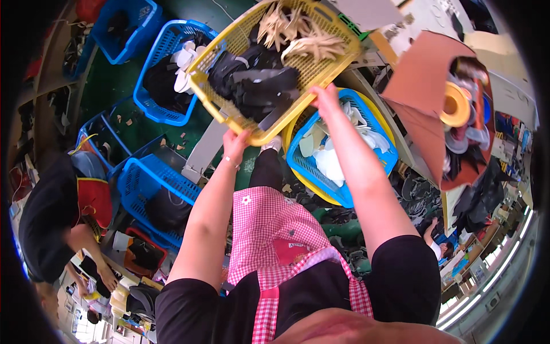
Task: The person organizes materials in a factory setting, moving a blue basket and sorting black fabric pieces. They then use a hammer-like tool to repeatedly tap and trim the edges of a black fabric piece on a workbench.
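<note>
Both of my hands grip the near rim of a large yellow plastic basket [252,137], which is tilted in front of me. My left hand [236,146] is closed on its near left corner. My right hand [325,100] is closed on the rim farther right. Inside the basket lie bundles of beige strap-like pieces [309,40] and a heap of black pieces [258,86]. Below my right forearm a blue basket [349,195] with white and pale cut pieces [329,163] sits in a yellow basket [303,180].
Blue baskets stand at the left, one with white and black pieces [183,66] and another with dark material [169,209]. An open brown carton [418,97] holding tape rolls is at the right. A person in dark clothing [48,218] works at the left. Scraps litter the green floor.
</note>
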Tool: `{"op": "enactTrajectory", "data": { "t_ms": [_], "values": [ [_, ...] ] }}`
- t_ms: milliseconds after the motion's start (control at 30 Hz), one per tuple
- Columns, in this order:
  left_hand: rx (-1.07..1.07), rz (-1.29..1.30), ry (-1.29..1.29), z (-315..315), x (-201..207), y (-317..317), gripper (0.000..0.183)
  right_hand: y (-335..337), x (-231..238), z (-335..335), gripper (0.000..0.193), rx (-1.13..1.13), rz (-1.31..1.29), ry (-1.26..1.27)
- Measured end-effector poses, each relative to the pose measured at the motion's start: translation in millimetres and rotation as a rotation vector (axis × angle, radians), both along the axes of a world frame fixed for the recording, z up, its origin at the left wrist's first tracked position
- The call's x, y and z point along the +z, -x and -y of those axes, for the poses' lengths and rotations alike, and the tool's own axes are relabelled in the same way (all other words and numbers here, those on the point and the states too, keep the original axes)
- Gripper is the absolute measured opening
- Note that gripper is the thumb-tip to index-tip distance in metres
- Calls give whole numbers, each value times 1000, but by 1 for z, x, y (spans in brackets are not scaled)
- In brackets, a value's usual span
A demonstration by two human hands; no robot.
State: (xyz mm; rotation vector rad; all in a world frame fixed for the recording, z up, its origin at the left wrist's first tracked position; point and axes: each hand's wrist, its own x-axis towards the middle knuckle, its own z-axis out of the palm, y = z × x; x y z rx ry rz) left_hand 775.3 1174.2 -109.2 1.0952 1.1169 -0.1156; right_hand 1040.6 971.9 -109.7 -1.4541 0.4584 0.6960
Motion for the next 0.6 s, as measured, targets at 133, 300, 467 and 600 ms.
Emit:
{"op": "enactTrajectory", "data": {
  "t_ms": [133,300,467,600],
  "values": [
    [-95,87,24,4,-40,-81,24,-67,-21,19,39,-31,54,27],
    [-111,87,207,12,-65,-167,33,-113,-12,33,58,-41,110,148],
    [-274,-40,246,35,-72,-213,44,-85,-1,83,85,-14,80,49],
    [-431,-3,188,34,-75,-197,69,51,38,121,53,208,154,169]
  ]
}}
